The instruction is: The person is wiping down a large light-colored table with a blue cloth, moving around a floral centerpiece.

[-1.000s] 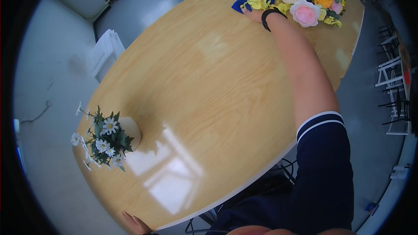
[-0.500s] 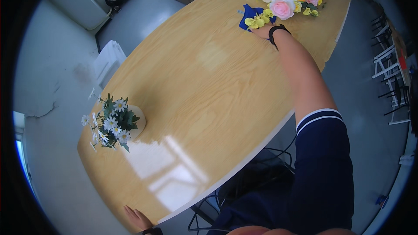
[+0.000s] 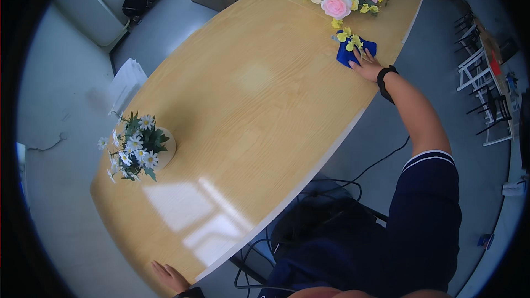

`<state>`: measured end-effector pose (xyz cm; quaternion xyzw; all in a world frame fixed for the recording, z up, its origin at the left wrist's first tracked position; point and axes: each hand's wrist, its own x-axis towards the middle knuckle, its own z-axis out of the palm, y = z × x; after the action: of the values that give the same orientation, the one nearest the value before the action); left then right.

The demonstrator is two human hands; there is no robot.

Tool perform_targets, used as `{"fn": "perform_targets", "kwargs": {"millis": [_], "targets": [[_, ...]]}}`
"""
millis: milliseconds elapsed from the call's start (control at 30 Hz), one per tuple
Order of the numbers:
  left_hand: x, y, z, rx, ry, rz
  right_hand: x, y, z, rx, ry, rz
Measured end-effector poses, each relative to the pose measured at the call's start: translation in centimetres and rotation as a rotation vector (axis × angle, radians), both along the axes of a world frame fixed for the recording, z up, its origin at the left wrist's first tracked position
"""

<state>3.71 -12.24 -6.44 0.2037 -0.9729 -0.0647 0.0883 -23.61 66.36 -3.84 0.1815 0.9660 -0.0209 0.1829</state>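
With fingers spread, my right hand lies flat on a dark blue cloth near the table's right edge. Small yellow blossoms overhang the cloth's far part and hide some of it. They trail from a flower arrangement of pink, cream, orange and yellow blooms at the far end. At the lower left, my left hand rests palm down on the wooden table, fingers extended and holding nothing.
On the table's left side stands a white pot with white daisies. Beyond the left edge are white sheets. Black cables run below the near edge. A black bag sits by the wall, and chairs stand at right.
My right hand has moved nearer along the table's right side, and the blue cloth has slid with it. The view has shifted slightly. My left hand stays on the table.
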Motion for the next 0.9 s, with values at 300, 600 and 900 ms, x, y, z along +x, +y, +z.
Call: {"fn": "perform_targets", "kwargs": {"millis": [300,600,900], "targets": [[-0.1,-0.1,0.0,-0.029,0.052,-0.021,4.9,1.5,-0.9,0.053,0.074,0.001],[-0.1,0.2,0.1,0.004,0.039,0.015,6.3,0.0,0.2,0.059,0.049,-0.053],[-0.2,1.4,1.0,0.025,0.041,0.047,8.6,-4.4,0.8,0.087,0.064,0.140]]}}
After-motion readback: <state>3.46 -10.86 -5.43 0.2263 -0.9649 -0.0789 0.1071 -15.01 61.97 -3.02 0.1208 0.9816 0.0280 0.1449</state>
